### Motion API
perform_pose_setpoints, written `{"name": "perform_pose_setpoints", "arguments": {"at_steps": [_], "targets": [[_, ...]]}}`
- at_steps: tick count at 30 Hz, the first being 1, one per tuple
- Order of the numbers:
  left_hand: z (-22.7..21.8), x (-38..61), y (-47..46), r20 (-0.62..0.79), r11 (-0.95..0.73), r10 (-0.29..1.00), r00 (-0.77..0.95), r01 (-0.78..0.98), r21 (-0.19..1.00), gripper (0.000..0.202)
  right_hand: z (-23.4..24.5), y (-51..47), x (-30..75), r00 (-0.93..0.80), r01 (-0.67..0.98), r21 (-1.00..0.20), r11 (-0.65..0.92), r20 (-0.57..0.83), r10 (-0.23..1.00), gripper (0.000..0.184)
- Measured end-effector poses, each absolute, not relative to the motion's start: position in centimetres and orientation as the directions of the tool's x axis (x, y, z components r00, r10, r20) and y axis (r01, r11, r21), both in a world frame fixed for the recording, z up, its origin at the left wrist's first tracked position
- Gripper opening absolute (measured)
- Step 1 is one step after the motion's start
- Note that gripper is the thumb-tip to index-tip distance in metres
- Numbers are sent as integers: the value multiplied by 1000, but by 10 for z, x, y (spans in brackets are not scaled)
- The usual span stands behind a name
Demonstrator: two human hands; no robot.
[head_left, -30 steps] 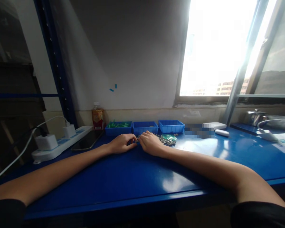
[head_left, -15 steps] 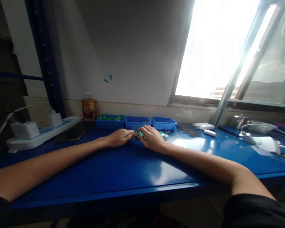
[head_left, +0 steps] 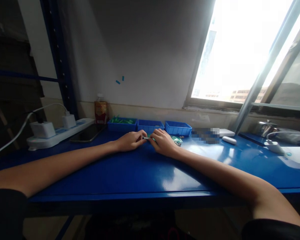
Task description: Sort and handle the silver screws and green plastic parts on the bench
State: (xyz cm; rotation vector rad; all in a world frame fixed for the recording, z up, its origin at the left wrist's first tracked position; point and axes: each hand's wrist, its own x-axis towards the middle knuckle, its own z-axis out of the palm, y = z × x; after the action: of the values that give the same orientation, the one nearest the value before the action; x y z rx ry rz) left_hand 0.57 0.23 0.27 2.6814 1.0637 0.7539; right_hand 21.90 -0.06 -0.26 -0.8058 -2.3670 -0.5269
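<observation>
My left hand [head_left: 131, 141] is closed, its thumb and fingertips pinching one end of a small flat grey piece [head_left: 146, 138]. Against the other end of that piece are the curled fingers of my right hand [head_left: 164, 143]. A bit of green shows at the right fingertips, mostly hidden by them. What exactly the small piece is cannot be made out. Just beyond the right hand lies a heap of green-and-clear small packets [head_left: 177, 140]. Behind the hands stand a blue bin [head_left: 122, 126] with green strips, a middle blue bin [head_left: 150, 126] and a right blue bin [head_left: 178, 129].
On the left of the blue table [head_left: 110, 176] are a white power strip [head_left: 62, 134], a dark phone [head_left: 87, 133] and a bottle [head_left: 100, 111]. To the right lie a white case [head_left: 229, 140], a metal pot [head_left: 266, 128] and a white plugged device [head_left: 293, 154].
The view has turned left, so everything sits further right. My hands remain together, and the grey piece between the fingertips now shows more clearly, with less green visible.
</observation>
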Motion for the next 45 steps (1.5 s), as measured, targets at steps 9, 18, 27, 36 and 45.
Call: {"name": "perform_pose_setpoints", "arguments": {"at_steps": [9, 18, 27, 36, 45], "targets": [[5, 4, 1, 403, -750, 658, 636, 600, 279, 32, 0, -2, 223, -708, 591, 171, 788, 577, 407, 25], [3, 3, 3, 366, -764, 644, 672, 587, 267, 32, -2, 0, 221, -713, 611, 205, 765, 563, 418, 23], [6, 6, 1, 362, -781, 621, 695, 587, 212, 34, 1, -1, 222, -743, 575, 178, 798, 522, 419, 23], [6, 6, 2, 351, -777, 628, 694, 584, 237, 34, 2, -1, 222, -751, 563, 153, 812, 506, 424, 20], [4, 3, 2, 339, -755, 655, 675, 603, 259, 33, -1, 1, 222, -761, 553, 170, 816, 502, 411, 22]]}}
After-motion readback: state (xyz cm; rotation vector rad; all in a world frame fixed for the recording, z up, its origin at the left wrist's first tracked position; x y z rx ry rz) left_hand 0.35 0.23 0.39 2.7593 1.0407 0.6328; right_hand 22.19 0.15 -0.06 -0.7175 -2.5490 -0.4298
